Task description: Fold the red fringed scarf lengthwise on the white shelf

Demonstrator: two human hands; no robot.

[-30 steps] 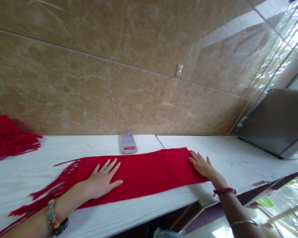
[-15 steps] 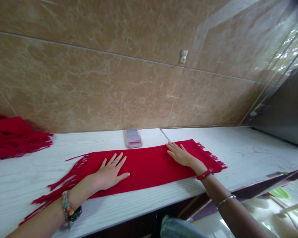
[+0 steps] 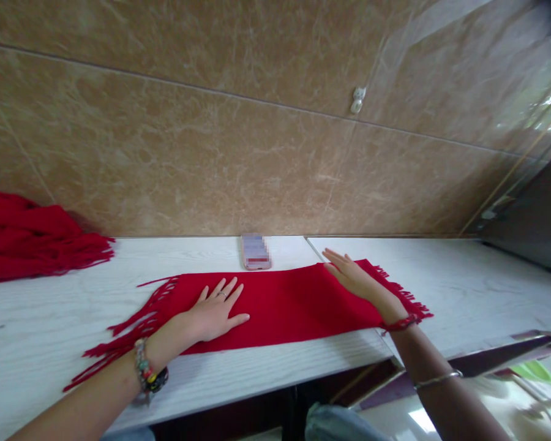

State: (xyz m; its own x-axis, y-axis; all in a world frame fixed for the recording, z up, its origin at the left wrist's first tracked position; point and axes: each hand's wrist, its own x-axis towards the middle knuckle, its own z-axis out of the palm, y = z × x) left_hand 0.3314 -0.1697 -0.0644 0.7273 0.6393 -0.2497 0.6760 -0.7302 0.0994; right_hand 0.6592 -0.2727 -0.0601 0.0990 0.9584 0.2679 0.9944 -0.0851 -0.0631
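A red scarf (image 3: 284,309) lies flat in a folded strip on the white counter, with long fringe at its left end and shorter fringe at its right. Fingers spread, my left hand (image 3: 213,315) rests flat on the left part of the cloth. Over the right part is my right hand (image 3: 356,278), open and tilted, its fingertips reaching past the scarf's back edge. It seems slightly raised off the fabric and holds nothing.
Behind the scarf a phone (image 3: 256,252) lies against the tiled wall (image 3: 202,165). More red fringed cloth (image 3: 32,236) is heaped at the far left. A dark grey appliance (image 3: 532,214) stands at the right end of the white counter (image 3: 463,282). Below its front edge is an open drawer or cabinet.
My right hand has lifted and tilted, its fingers rising from the scarf's surface. My left hand stays spread on the cloth. The whole view has shifted slightly.
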